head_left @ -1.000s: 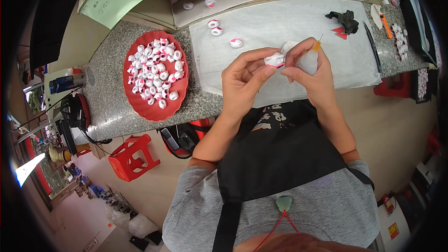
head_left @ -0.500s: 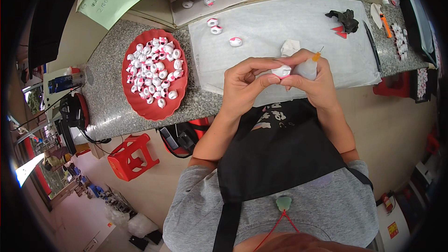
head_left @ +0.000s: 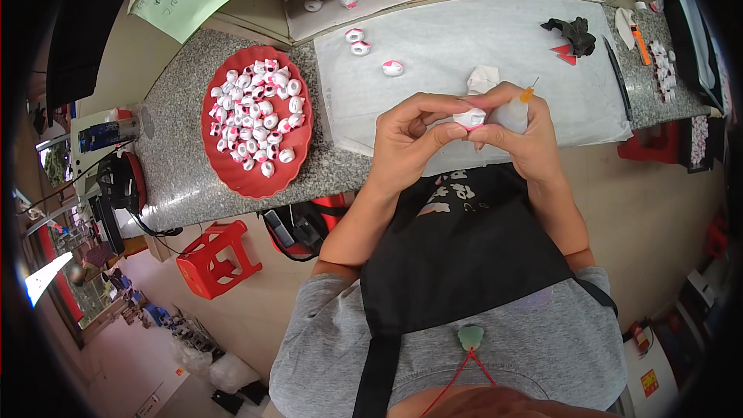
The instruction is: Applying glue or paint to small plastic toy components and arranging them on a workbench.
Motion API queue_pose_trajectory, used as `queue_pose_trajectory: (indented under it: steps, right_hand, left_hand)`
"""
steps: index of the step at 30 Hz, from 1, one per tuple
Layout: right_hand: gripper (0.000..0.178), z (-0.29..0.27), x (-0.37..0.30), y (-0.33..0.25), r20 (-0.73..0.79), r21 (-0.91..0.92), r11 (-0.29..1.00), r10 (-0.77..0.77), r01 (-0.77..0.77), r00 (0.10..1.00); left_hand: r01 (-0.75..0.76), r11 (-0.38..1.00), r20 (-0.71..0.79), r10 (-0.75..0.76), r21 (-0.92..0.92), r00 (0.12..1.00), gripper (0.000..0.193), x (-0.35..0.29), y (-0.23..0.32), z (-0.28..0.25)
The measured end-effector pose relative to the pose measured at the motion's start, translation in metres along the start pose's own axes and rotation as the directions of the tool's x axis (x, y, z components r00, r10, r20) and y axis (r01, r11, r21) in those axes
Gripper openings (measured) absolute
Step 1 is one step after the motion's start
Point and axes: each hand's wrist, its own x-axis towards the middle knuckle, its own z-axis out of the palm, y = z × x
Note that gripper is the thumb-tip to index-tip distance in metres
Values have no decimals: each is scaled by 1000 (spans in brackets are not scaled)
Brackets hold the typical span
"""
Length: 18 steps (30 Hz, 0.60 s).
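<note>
Left of centre there's a red oval plastic tray [head_left: 298, 156] heaped with small white-and-pink moulded pieces [head_left: 255, 112]. At mid-frame the left hand [head_left: 406, 139] pinches one small white piece with pink trim [head_left: 469, 118] between thumb and fingertips. The right hand [head_left: 520, 133] is curled shut around what looks like a small clear squeeze bottle with an orange needle tip [head_left: 528, 95], though it's mostly hidden. I'd keep both wrists braced together, with the piece steady over the white sheet [head_left: 480, 31].
</note>
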Motion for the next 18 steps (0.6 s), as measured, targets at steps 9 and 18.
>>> queue_pose_trajectory:
  steps: [9, 18]
  right_hand:
    - [26, 1, -2, -3, -12, -30, 999, -34, 33, 999]
    - [24, 1, 2, -2, -9, 68, 997, 32, -32, 999]
  left_hand:
    - [18, 999, -61, -16, 31, 998, 23, -2, 0, 5]
    - [23, 995, -132, -10, 92, 991, 24, -3, -2, 9]
